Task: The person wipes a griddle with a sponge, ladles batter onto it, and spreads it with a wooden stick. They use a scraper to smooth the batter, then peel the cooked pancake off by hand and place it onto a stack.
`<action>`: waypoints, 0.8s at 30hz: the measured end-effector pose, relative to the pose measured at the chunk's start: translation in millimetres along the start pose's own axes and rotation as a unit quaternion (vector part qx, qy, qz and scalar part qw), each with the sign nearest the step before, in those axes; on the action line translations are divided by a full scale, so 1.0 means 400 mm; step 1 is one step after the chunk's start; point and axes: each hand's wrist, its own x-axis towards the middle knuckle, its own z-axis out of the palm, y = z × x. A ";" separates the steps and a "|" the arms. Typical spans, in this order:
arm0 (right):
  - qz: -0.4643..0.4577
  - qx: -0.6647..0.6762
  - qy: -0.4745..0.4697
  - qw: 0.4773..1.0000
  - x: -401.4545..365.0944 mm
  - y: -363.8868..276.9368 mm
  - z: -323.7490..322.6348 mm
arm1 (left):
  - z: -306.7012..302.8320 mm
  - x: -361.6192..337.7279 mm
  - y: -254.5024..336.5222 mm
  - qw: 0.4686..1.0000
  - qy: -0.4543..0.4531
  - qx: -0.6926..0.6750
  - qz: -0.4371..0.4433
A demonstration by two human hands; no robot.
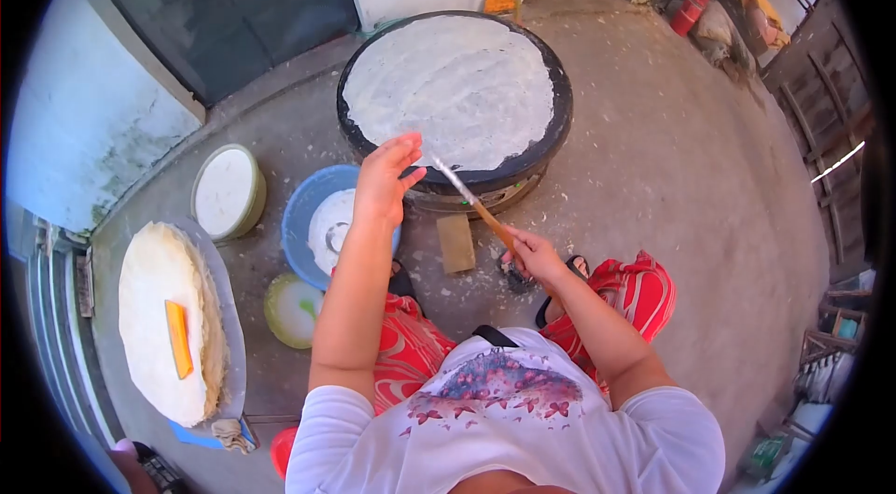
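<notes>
A wide round black griddle (563, 125) carries a thin pale sheet of batter (453, 88) spread over most of its top. My right hand (537, 256) grips the wooden handle of a long spatula (481, 212), whose light blade tip reaches the griddle's near edge. Close to that same edge, my left hand (390, 176) is raised with its fingers apart, holding nothing. Below my left forearm, partly hidden by it, sits a blue basin (297, 223) with white batter inside.
To the left are a tub of white batter (224, 192), a small green bowl (291, 310) and a stack of flat pale sheets (154, 326) bearing an orange scraper (178, 339). A block (455, 244) lies before the griddle. A red canister (689, 11) stands back right.
</notes>
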 end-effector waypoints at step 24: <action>-0.067 0.185 -0.029 0.980 0.279 -0.328 -0.015 | 0.010 -0.015 -0.063 0.996 -0.024 -0.041 -0.081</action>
